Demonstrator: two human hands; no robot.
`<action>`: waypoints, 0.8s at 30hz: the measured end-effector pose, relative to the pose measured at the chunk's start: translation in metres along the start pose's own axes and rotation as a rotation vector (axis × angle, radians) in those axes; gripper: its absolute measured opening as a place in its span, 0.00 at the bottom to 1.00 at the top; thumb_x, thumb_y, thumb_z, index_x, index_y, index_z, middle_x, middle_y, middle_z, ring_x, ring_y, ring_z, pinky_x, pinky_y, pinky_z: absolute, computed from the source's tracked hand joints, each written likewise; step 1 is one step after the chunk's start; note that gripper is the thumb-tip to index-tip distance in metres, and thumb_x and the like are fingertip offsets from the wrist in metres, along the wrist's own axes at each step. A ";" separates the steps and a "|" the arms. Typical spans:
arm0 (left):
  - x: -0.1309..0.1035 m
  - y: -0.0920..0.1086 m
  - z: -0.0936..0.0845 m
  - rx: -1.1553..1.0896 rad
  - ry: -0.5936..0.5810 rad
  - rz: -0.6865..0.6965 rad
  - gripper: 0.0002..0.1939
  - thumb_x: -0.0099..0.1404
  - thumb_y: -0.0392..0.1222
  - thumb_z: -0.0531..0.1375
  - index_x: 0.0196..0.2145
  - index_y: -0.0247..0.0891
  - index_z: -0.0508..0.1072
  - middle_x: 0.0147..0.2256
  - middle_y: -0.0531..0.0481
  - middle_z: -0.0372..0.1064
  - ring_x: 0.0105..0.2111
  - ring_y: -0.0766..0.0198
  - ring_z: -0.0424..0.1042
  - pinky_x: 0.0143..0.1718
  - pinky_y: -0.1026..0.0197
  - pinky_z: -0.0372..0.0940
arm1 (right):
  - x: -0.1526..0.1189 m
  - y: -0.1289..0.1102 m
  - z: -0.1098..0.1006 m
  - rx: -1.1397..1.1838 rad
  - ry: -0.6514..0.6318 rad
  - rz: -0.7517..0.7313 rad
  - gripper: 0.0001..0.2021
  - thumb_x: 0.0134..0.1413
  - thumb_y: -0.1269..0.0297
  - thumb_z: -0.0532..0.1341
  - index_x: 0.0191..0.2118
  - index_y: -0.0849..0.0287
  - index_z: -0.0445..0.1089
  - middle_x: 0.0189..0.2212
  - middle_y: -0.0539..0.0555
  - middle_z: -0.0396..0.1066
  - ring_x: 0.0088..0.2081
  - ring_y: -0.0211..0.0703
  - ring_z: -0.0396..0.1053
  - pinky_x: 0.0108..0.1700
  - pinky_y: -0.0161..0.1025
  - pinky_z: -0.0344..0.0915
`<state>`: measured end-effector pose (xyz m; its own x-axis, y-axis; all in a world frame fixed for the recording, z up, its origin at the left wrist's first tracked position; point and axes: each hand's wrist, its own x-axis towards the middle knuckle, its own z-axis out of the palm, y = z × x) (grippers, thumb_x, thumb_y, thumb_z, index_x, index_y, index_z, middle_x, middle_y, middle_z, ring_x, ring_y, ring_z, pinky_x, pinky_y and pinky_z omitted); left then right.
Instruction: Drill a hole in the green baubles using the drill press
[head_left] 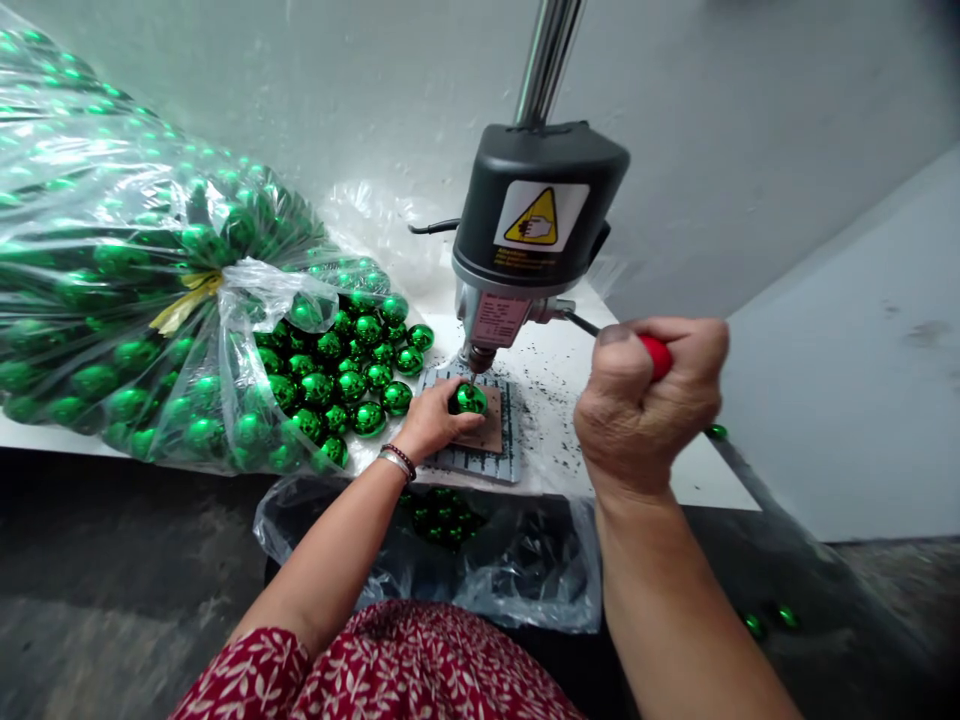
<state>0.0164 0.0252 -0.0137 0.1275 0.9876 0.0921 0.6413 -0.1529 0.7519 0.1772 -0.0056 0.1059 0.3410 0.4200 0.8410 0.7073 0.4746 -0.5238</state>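
A shiny green ball [469,399] is pinched between the thumb and fingers of my left hand [437,418]. The ball rests over a brown pad [489,430] on a grey grooved base plate [480,464]. Just above it is the chuck [480,358] of a black and silver drill press [541,200]; whether the bit touches the ball is too small to tell. My right hand [651,400] is wrapped round the red knob [657,356] of the press lever, at the right of the machine.
Loose green balls [351,385] spill from a large clear bag [150,270] on the white table [559,440] at the left. Dark shavings lie around the base. Below the table edge, a plastic-lined bin [525,580] holds several green balls.
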 end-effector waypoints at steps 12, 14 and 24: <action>-0.001 0.001 0.001 -0.045 0.027 0.013 0.28 0.53 0.48 0.66 0.51 0.41 0.71 0.45 0.46 0.74 0.46 0.53 0.72 0.52 0.53 0.63 | -0.038 0.013 0.000 0.033 0.009 -0.023 0.07 0.54 0.62 0.54 0.31 0.59 0.62 0.24 0.48 0.64 0.27 0.28 0.62 0.31 0.29 0.59; -0.001 0.001 0.002 -0.059 0.033 0.001 0.28 0.52 0.48 0.67 0.51 0.41 0.71 0.46 0.46 0.73 0.47 0.53 0.71 0.53 0.53 0.63 | -0.022 0.007 0.003 0.035 0.038 -0.008 0.08 0.54 0.61 0.54 0.31 0.60 0.62 0.25 0.48 0.64 0.26 0.27 0.61 0.30 0.29 0.58; -0.033 0.010 -0.006 -0.098 0.092 0.042 0.29 0.52 0.41 0.67 0.52 0.39 0.69 0.45 0.46 0.74 0.45 0.54 0.71 0.49 0.53 0.65 | 0.075 -0.018 0.019 -0.029 -0.186 0.275 0.10 0.56 0.65 0.55 0.28 0.66 0.58 0.21 0.43 0.52 0.25 0.22 0.46 0.32 0.28 0.48</action>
<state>0.0141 -0.0089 -0.0049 0.0793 0.9803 0.1808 0.5592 -0.1939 0.8060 0.1784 0.0322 0.1754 0.4045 0.6643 0.6286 0.6230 0.3030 -0.7211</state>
